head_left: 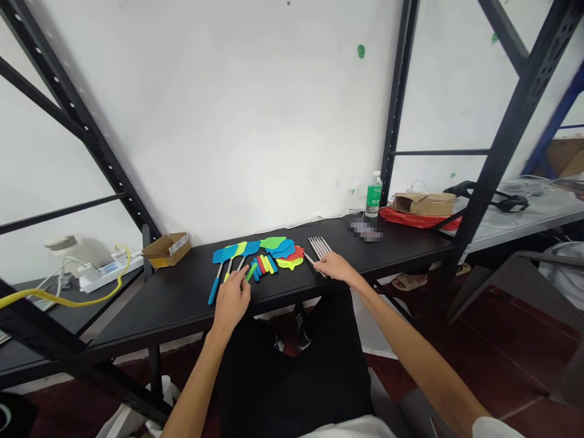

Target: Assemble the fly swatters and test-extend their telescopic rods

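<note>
My left hand (233, 298) is closed around a short green handle (251, 271), just in front of a row of loose colored handles (265, 265) on the black table. Beside that hand lie three fly swatters with handles fitted, among them a blue one (213, 291). A stack of loose swatter heads (281, 245) in green, blue, red and yellow sits in the middle. My right hand (336, 267) pinches a thin metal rod (309, 258) that points toward the yellow head (290, 264). Several similar rods (319, 245) lie side by side under and behind my right fingers.
On the black table (182, 298), an opened cardboard box (166, 249) stands at the left. A water bottle (374, 194) is at the back right, near a flattened carton (424, 204) on a red bag (401, 219). Dark metal posts (497, 134) frame both sides. A yellow cable (91, 299) hangs at left.
</note>
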Demonstrator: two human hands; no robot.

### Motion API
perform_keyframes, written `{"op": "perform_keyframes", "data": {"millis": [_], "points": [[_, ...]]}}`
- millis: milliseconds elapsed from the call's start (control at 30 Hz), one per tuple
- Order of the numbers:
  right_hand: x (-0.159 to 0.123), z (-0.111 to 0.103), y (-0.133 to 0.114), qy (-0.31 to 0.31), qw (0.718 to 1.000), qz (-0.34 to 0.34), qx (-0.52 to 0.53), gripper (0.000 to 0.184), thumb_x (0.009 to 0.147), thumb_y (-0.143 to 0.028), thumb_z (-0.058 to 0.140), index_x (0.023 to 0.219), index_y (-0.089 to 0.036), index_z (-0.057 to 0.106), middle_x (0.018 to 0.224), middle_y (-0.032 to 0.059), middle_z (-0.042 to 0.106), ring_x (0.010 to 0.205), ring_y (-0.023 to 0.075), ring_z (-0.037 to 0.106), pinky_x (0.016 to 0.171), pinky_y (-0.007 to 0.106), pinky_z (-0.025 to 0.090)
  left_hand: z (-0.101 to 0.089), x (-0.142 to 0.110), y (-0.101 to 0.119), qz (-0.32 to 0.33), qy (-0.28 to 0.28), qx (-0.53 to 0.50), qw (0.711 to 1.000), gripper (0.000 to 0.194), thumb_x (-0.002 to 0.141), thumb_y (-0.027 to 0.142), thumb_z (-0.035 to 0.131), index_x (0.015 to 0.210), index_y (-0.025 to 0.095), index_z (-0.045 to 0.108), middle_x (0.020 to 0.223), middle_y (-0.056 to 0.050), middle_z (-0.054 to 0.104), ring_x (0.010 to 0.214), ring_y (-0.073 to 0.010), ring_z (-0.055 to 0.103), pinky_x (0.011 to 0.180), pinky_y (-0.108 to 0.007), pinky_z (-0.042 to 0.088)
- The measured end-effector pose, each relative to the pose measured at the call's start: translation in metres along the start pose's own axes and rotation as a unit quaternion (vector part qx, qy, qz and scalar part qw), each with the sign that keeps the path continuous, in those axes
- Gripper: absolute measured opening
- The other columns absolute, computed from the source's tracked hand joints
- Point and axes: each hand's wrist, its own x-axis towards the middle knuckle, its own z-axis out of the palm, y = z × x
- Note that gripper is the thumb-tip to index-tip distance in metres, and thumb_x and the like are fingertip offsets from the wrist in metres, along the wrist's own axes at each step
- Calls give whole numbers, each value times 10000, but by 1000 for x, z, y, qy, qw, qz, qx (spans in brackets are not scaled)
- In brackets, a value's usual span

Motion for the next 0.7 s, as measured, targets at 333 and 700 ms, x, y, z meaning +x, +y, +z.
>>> {"op": "perform_keyframes", "data": {"millis": [333, 700], "points": [[14, 2, 12, 12, 933, 35, 357, 179, 734, -303, 591, 651, -144, 608, 469, -59, 380, 365, 46, 260, 351, 199, 143, 11, -2, 1, 34, -16, -37, 999, 371, 890, 213, 451, 1215, 179, 627, 1017, -70, 617, 892, -212, 619, 773, -311, 482], [12, 12, 6, 28, 876, -24, 482, 236, 735, -366, 675, 666, -173, 559, 482, -74, 375, 361, 40, 297, 353, 198, 189, 18, -5, 1, 63, -22, -98, 993, 294, 925, 259, 471, 1180, 227, 614, 1061, -67, 624, 991, -231, 621, 809, -329, 487]]}}
